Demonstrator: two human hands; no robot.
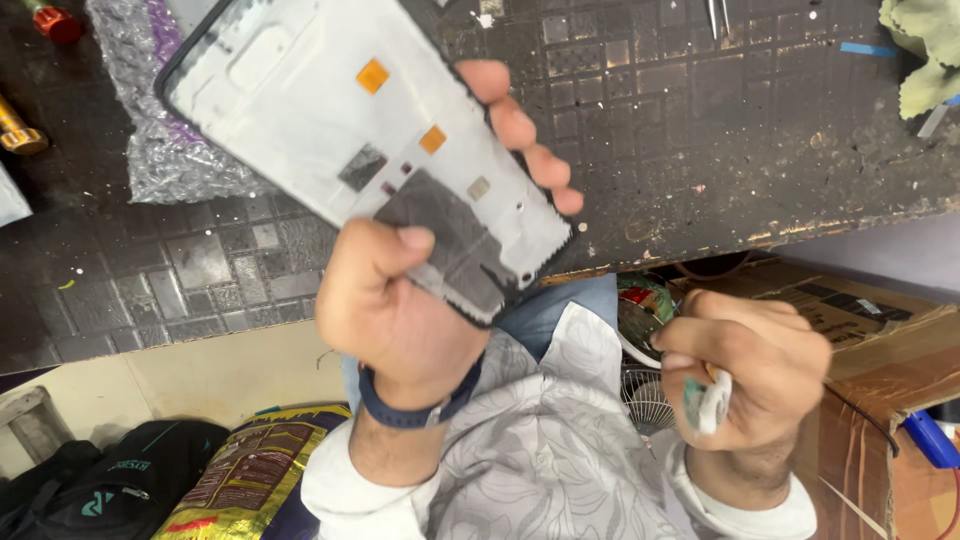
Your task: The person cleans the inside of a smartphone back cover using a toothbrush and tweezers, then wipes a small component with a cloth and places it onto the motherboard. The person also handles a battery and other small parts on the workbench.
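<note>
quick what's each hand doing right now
Left hand: closed on the lower end of the phone frame, thumb on top.
Right hand: closed in a fist around a small white tube.

White phone frame (330,110) w/ orange squares & grey patches, dark squared mat (700,120), blue wristband (420,410), grey leafy shirt (540,450).
</note>
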